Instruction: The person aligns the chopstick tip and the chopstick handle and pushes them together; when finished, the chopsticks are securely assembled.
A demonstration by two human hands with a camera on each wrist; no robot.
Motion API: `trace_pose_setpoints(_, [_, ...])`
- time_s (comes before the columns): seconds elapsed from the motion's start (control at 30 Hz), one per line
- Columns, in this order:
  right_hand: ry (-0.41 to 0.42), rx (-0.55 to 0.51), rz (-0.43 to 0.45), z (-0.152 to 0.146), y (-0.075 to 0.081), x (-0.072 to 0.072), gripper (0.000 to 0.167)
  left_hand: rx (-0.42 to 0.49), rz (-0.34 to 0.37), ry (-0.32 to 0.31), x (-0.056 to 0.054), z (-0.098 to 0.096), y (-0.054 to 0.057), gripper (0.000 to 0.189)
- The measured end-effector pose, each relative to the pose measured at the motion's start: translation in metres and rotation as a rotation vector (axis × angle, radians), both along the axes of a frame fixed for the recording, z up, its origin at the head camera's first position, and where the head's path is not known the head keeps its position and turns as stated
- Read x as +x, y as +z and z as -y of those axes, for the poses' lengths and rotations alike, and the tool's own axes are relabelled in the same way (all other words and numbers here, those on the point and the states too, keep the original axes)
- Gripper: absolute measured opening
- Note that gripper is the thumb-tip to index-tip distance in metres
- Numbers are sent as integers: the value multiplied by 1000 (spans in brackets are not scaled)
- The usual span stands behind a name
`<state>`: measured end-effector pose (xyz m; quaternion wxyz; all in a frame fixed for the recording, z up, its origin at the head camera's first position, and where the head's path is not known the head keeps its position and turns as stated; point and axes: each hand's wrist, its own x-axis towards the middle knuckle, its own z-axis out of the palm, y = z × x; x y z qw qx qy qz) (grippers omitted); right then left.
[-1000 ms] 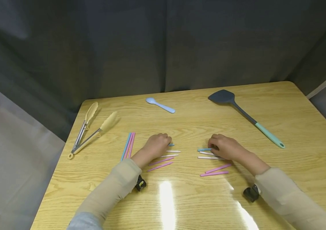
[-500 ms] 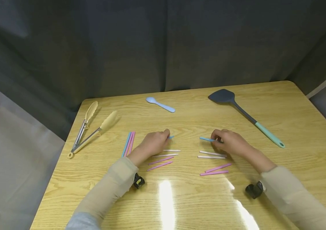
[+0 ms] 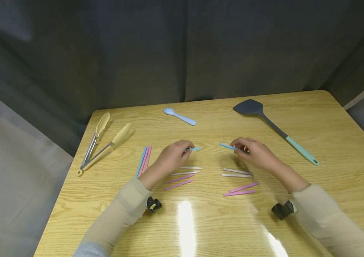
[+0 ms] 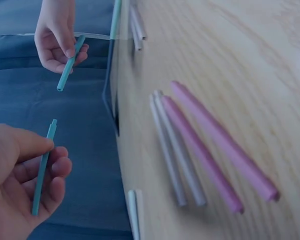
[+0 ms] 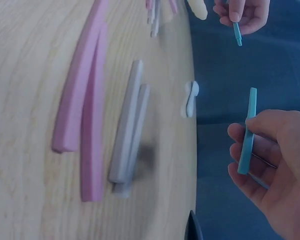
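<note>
My left hand (image 3: pixel 173 156) pinches a short blue stick (image 4: pixel 44 167) between thumb and fingers, its narrower stepped tip facing the other hand. My right hand (image 3: pixel 255 152) pinches another short blue stick (image 5: pixel 248 132), whose end looks hollow in the left wrist view. Both sticks hang above the table, ends facing each other with a gap between. Below the left hand lie two white sticks (image 3: pixel 185 173) and two pink sticks (image 3: pixel 179 185). Under the right hand are two more white sticks (image 3: pixel 236 175) and two pink sticks (image 3: pixel 239 193).
Longer blue and pink sticks (image 3: pixel 142 161) lie side by side left of the left forearm. Yellow-tipped tongs (image 3: pixel 100 157) are spread at the table's left. A light-blue spoon (image 3: pixel 179 116) lies at the back, and a dark turner with a green handle (image 3: pixel 275 129) at the right.
Both hands have lifted the blue sticks off the table and moved them away from me. The gap between the two sticks has narrowed. The sticks on the table lie as before.
</note>
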<state>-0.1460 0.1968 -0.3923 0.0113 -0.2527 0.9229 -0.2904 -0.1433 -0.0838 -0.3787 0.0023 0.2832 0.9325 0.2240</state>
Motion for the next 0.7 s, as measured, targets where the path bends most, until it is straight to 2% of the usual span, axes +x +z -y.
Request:
trace_pose_setpoints(0.1, [-2, -24, 6, 1, 5, 0, 17, 41, 24, 24, 2, 2, 6, 20])
trace_pose_setpoints(0.23, [-6, -43, 7, 2, 13, 1, 17, 87, 28, 23, 3, 5, 12, 20])
trace_pose_setpoints(0.43, [1, -65, -66, 6, 21, 2, 15, 127, -135, 25, 4, 7, 19, 15])
trace_pose_setpoints(0.5, [11, -88, -93, 8, 24, 2, 15, 136, -165, 42, 3, 7, 21, 15])
trace_pose_setpoints(0.6, [21, -119, -121, 9, 28, 3, 13, 135, -159, 87, 4, 7, 26, 17])
trace_pose_setpoints(0.7, [23, -132, -128, 10, 33, 2, 12, 141, -118, 120, 4, 8, 29, 18])
